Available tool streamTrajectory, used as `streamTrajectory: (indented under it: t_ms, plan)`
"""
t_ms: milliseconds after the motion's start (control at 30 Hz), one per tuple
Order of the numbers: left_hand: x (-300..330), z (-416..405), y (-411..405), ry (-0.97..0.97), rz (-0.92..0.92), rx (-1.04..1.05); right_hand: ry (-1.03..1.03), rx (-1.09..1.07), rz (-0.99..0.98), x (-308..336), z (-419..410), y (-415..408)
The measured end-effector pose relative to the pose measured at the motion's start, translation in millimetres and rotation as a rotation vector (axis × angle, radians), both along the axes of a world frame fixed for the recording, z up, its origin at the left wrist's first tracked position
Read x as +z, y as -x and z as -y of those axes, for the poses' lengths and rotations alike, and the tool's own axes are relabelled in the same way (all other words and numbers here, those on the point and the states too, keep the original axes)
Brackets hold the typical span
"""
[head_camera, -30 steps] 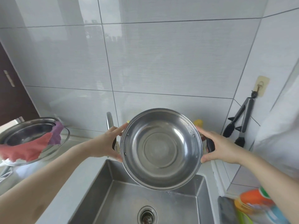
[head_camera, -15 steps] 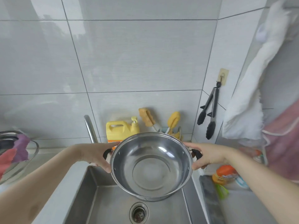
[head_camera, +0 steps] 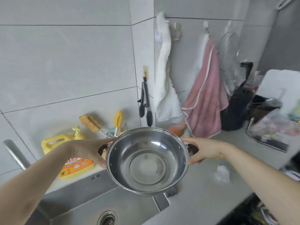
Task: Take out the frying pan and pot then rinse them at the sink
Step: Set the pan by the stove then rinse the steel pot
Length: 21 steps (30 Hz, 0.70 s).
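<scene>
The stainless steel pot hung at the centre of the view, tilted so its empty, shiny inside faced the camera, held above the right rim of the sink and the grey desk beside it. The left hand gripped the pot from nine o'clock, fingers curled round the black side handle there, with the thumb lying along the rim at about ten o'clock and a fingertip pressed against the outer wall at eight. The right hand gripped it from three o'clock in the same way, fingers wrapped round the opposite black handle, thumb stretched toward the rim at about two. The pot sat squarely between the two hands, clear of the desk and of the basin. At seven o'clock from the pot lay the sink drain; the faucet stood at the far left, at nine o'clock. Behind the left hand, at ten o'clock, a yellow dish soap jug rested on the ledge, with yellow sponge brushes sticking up near it. At twelve o'clock black tongs hung from a wall hook, a white towel just beside them and a pink towel at one o'clock. A crumpled white wad lay on the desk at four o'clock, below the right wrist.
</scene>
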State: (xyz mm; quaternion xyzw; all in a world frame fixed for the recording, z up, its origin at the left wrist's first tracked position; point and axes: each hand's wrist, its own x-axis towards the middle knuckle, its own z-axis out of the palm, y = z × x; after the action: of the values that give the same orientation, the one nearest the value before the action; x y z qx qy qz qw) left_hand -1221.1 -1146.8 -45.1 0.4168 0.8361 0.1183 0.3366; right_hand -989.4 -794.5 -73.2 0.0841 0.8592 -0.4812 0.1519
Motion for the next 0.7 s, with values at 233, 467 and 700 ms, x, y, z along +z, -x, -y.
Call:
streamTrajectory:
  t_ms: [233,467,700]
  plan:
    - [14,-158,-94,-0.023,0.046,-0.254,-0.019,-0.303,-0.054,-2,-84,-182]
    - [3,-332,-265,-0.115,0.026,-0.655,-0.134,-0.670,0.013,13,-141,-428]
    - [-6,-498,-468,-0.121,0.127,-0.998,-0.086,-0.999,0.023,21,-142,-663]
